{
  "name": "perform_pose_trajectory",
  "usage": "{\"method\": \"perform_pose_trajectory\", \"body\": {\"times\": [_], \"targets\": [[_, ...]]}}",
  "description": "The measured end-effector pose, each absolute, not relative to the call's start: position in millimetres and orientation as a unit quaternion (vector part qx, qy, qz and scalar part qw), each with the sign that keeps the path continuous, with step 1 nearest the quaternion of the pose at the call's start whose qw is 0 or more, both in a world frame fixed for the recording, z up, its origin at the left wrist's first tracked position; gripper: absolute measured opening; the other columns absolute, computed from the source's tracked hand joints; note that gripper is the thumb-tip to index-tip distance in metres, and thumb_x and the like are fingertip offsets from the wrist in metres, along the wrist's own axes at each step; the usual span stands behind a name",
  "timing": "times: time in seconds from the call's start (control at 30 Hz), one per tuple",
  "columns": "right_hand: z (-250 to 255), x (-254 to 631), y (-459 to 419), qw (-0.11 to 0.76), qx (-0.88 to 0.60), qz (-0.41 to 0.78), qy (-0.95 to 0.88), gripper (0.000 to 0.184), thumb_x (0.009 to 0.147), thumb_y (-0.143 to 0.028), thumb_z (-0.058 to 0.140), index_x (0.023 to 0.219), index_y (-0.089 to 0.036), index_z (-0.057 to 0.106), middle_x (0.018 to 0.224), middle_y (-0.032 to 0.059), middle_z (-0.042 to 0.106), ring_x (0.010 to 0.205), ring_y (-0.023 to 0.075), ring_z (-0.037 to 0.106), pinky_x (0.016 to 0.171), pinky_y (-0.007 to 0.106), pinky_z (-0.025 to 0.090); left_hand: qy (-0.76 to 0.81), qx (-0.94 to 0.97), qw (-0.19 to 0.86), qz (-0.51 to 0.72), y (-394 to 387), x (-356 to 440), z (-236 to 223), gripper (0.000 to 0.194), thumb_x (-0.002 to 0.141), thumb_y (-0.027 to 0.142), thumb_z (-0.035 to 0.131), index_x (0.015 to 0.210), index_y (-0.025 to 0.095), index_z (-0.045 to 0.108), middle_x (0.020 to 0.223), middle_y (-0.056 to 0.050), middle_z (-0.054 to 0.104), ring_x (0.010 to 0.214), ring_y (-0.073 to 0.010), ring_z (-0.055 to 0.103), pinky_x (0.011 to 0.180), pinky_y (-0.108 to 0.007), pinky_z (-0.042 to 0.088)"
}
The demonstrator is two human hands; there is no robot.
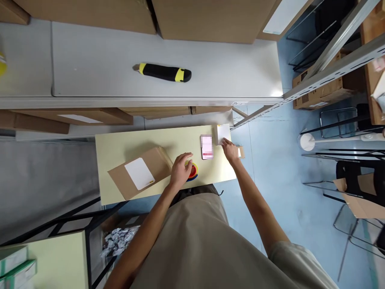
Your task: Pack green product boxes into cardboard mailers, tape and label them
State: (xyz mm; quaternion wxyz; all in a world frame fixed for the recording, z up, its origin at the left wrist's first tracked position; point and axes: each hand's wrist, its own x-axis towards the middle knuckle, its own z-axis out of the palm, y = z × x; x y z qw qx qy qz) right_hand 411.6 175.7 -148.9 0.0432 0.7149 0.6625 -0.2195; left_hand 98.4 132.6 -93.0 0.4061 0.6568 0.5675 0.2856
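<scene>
My left hand (181, 169) is beside and partly over a roll of tape (193, 171) with red, yellow and blue rings; its fingers are apart and I see nothing held. At the table's right end, the pinched fingers of my right hand (231, 151) are on the lower edge of a white label (223, 131), which seems to top a small stack. Between the hands lies a phone (207, 147) with a lit, blurred screen. A brown cardboard box (140, 173) sits tilted to the left, bearing a white label with a small yellow mark.
The pale yellow table (120, 145) stands against a grey shelf (99, 60). On the shelf rests a black and yellow utility knife (162, 72), with large cartons (207, 18) behind. A bin of crumpled paper (118, 241) is at lower left; chairs (357, 184) stand at right.
</scene>
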Motion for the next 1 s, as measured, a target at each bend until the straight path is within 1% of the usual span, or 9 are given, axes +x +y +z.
{"method": "perform_pose_trajectory", "body": {"times": [0.1, 0.2, 0.27, 0.3, 0.4, 0.47, 0.57, 0.77, 1.0], "targets": [[-141.9, 412.5, 180.5, 0.101, 0.701, -0.199, 0.677, 0.049, 0.110, -0.012, 0.039, 0.147, -0.020, 0.069, 0.168, 0.0126, 0.057, 0.131, 0.0331, 0.071, 0.102, 0.044, 0.062, 0.570, 0.655, 0.409, 0.283, 127.6, 98.3, -92.0, 0.029, 0.106, 0.031, 0.054, 0.126, 0.025, 0.073, 0.135, -0.011, 0.076, 0.132, -0.0281, 0.069, 0.122, -0.049, 0.053], [-133.8, 409.3, 184.8, 0.158, 0.684, -0.160, 0.694, 0.055, 0.104, 0.000, 0.038, 0.149, -0.014, 0.066, 0.164, 0.0189, 0.060, 0.122, 0.0289, 0.075, 0.100, 0.038, 0.058, 0.566, 0.656, 0.417, 0.275, 121.7, 96.0, -89.9, 0.029, 0.106, 0.030, 0.052, 0.127, 0.024, 0.072, 0.134, -0.010, 0.077, 0.130, -0.0270, 0.070, 0.119, -0.048, 0.055], [-128.3, 405.8, 187.8, 0.179, 0.678, -0.143, 0.699, 0.053, 0.103, 0.002, 0.040, 0.146, -0.010, 0.066, 0.153, 0.0229, 0.067, 0.114, 0.0268, 0.076, 0.099, 0.035, 0.055, 0.557, 0.661, 0.426, 0.269, 118.1, 93.9, -88.7, 0.029, 0.106, 0.028, 0.052, 0.126, 0.023, 0.072, 0.132, -0.011, 0.077, 0.129, -0.0268, 0.071, 0.117, -0.047, 0.056], [-125.5, 404.0, 189.3, 0.185, 0.678, -0.139, 0.698, 0.050, 0.104, 0.001, 0.040, 0.144, -0.010, 0.067, 0.147, 0.0234, 0.071, 0.109, 0.0262, 0.077, 0.096, 0.035, 0.054, 0.551, 0.663, 0.430, 0.267, 116.4, 92.7, -88.2, 0.029, 0.106, 0.028, 0.052, 0.126, 0.023, 0.072, 0.132, -0.011, 0.078, 0.128, -0.0268, 0.071, 0.117, -0.047, 0.057], [-117.2, 399.9, 193.4, 0.192, 0.689, -0.130, 0.687, 0.044, 0.107, -0.004, 0.039, 0.135, -0.010, 0.072, 0.131, 0.0218, 0.077, 0.098, 0.0251, 0.076, 0.085, 0.033, 0.050, 0.537, 0.666, 0.443, 0.270, 111.6, 88.7, -88.0, 0.028, 0.106, 0.028, 0.053, 0.126, 0.024, 0.072, 0.132, -0.011, 0.078, 0.127, -0.0271, 0.072, 0.116, -0.046, 0.057], [-111.5, 399.0, 195.2, 0.177, 0.706, -0.115, 0.676, 0.041, 0.109, -0.007, 0.039, 0.125, -0.011, 0.076, 0.122, 0.0199, 0.080, 0.093, 0.0244, 0.075, 0.079, 0.033, 0.045, 0.531, 0.663, 0.450, 0.275, 109.1, 86.2, -88.7, 0.028, 0.106, 0.028, 0.053, 0.126, 0.024, 0.072, 0.131, -0.011, 0.078, 0.126, -0.0272, 0.072, 0.116, -0.046, 0.057], [-102.7, 401.2, 196.6, 0.117, 0.732, -0.081, 0.667, 0.037, 0.112, -0.013, 0.042, 0.115, -0.014, 0.079, 0.115, 0.0164, 0.081, 0.091, 0.0240, 0.073, 0.076, 0.032, 0.040, 0.527, 0.659, 0.461, 0.276, 108.0, 85.0, -89.7, 0.028, 0.106, 0.027, 0.053, 0.125, 0.024, 0.073, 0.129, -0.010, 0.078, 0.124, -0.0267, 0.072, 0.114, -0.045, 0.058], [-84.7, 413.1, 207.1, 0.007, 0.761, -0.045, 0.647, 0.031, 0.115, -0.024, 0.048, 0.117, -0.018, 0.078, 0.116, 0.0119, 0.082, 0.087, 0.0237, 0.071, 0.076, 0.032, 0.039, 0.514, 0.678, 0.453, 0.267, 121.4, 98.6, -82.1, 0.029, 0.105, 0.024, 0.053, 0.127, 0.023, 0.072, 0.133, -0.011, 0.077, 0.127, -0.0266, 0.072, 0.116, -0.045, 0.056], [-71.8, 429.7, 257.0, -0.061, 0.769, -0.080, 0.631, 0.029, 0.116, -0.035, 0.051, 0.113, -0.020, 0.076, 0.116, 0.0110, 0.081, 0.089, 0.0247, 0.071, 0.074, 0.032, 0.041, 0.523, 0.716, 0.404, 0.225, 164.2, 142.1, -72.9, 0.037, 0.105, 0.022, 0.054, 0.139, 0.022, 0.068, 0.145, -0.011, 0.073, 0.136, -0.0279, 0.067, 0.123, -0.047, 0.051]]}}
